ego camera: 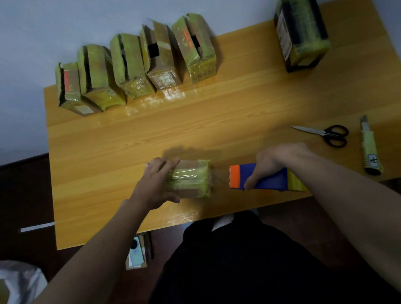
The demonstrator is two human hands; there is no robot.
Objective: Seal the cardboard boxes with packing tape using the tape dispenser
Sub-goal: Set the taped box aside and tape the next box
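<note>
Head view, utility knife (pixel 370 147) label writing unreadable, perhaps a logo.

This looks like a plain room in a home or small office used for packing parcels. A wooden table (pixel 240 112) stands against a bare pale wall (pixel 30 28), with a row of taped cardboard boxes (pixel 134 64) along its far edge. Scissors (pixel 327 133) and a utility knife (pixel 369 147) lie on it, and a phone (pixel 136 253) rests below on the dark floor.
</note>
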